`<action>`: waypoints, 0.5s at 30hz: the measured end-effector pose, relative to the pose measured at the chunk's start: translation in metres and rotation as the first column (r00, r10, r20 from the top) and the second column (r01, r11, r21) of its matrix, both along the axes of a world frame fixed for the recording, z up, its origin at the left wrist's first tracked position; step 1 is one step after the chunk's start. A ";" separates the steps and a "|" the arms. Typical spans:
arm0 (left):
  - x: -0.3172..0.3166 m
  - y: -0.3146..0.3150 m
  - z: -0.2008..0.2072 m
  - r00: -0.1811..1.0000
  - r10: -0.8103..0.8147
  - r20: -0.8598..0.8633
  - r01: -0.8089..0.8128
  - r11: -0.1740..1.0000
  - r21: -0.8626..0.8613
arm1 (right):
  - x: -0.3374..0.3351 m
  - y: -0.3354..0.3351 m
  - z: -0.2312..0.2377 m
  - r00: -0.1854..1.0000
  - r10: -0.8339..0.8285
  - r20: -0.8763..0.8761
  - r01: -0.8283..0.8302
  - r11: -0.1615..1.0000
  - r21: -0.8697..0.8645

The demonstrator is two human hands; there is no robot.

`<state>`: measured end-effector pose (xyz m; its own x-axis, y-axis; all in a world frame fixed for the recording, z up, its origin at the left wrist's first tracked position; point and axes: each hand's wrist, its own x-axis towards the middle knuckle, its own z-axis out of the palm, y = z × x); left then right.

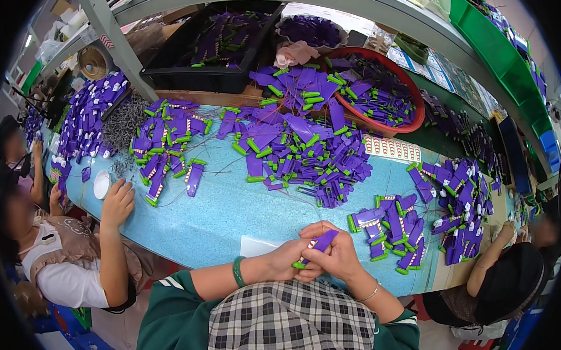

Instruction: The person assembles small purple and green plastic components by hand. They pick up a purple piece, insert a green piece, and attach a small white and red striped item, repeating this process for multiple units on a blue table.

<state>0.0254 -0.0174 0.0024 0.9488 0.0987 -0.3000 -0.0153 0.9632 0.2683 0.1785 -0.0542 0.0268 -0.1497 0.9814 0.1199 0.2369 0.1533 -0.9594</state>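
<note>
Close to my body, at the table's near edge, both hands hold one purple wing-shaped plastic piece (pixel 323 240) with a green end and a red-and-white striped strip. My left hand (pixel 284 258) is closed around its lower left side, by the green end. My right hand (pixel 337 257) grips it from the right, the thumb pressed over the piece. Some fingers hide behind it. To the right of my hands lies a small heap of striped purple-and-green pieces (pixel 394 233). Ahead spreads a larger heap of purple and green pieces (pixel 319 155), with thin wires among them.
A sheet of red-and-white stickers (pixel 391 148) lies past the big heap. Behind stand a red basin (pixel 421 112) and a black crate (pixel 172 78), both holding purple parts. A co-worker's hand (pixel 118 204) rests at left near a white cup (pixel 101 184). Another person (pixel 507 279) sits at right.
</note>
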 end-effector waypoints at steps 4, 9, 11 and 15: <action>0.000 0.004 -0.002 0.950 -0.153 0.273 0.159 0.987 0.001 | 0.001 -0.007 -0.004 0.935 -0.048 -0.352 -0.017 0.984 -0.178; -0.018 0.013 0.023 0.922 0.386 0.013 -0.116 0.246 0.962 | -0.001 -0.004 0.018 0.667 -0.203 -0.717 -0.005 0.961 -0.277; -0.023 0.022 0.026 0.786 0.437 0.437 -0.177 -0.519 0.836 | 0.012 -0.003 0.008 0.752 -0.188 -0.632 -0.003 0.958 -0.287; -0.026 0.033 0.041 0.817 0.174 0.550 -0.060 -0.922 0.382 | 0.010 -0.002 0.015 0.809 -0.148 -0.569 -0.072 0.935 -0.347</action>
<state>-0.0006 0.0153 0.0438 0.5967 0.1781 0.7824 0.0832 -0.9835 0.1604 0.1881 -0.0563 0.0416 -0.1220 0.9786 -0.1655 -0.3794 -0.2000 -0.9033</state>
